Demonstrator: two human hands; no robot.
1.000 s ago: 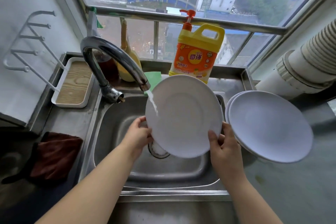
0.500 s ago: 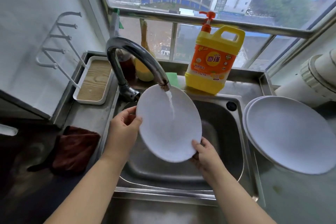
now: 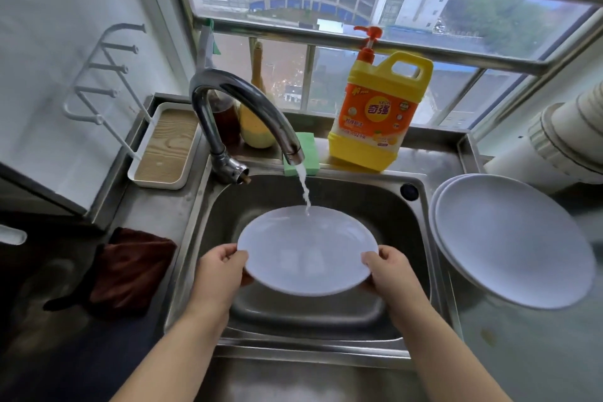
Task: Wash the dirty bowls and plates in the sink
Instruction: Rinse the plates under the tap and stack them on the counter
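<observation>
I hold a white plate (image 3: 306, 250) almost level over the steel sink (image 3: 421, 238). My left hand (image 3: 220, 268) grips its left rim and my right hand (image 3: 388, 268) grips its right rim. Water runs from the curved tap (image 3: 248, 108) and lands on the far part of the plate's face. Two more white plates (image 3: 512, 238) lie stacked on the counter to the right of the sink. No bowls are in sight.
A yellow dish-soap jug (image 3: 380, 114) and a green sponge (image 3: 305, 153) stand on the ledge behind the sink. A white tray (image 3: 163, 145) and wall rack (image 3: 101, 75) are at left, a dark red cloth (image 3: 130, 268) on the left counter, a white duct (image 3: 567, 140) at right.
The plate has gone from tilted up on edge under the tap to lying nearly flat and lower in the sink. Both hands shifted to its opposite side rims.
</observation>
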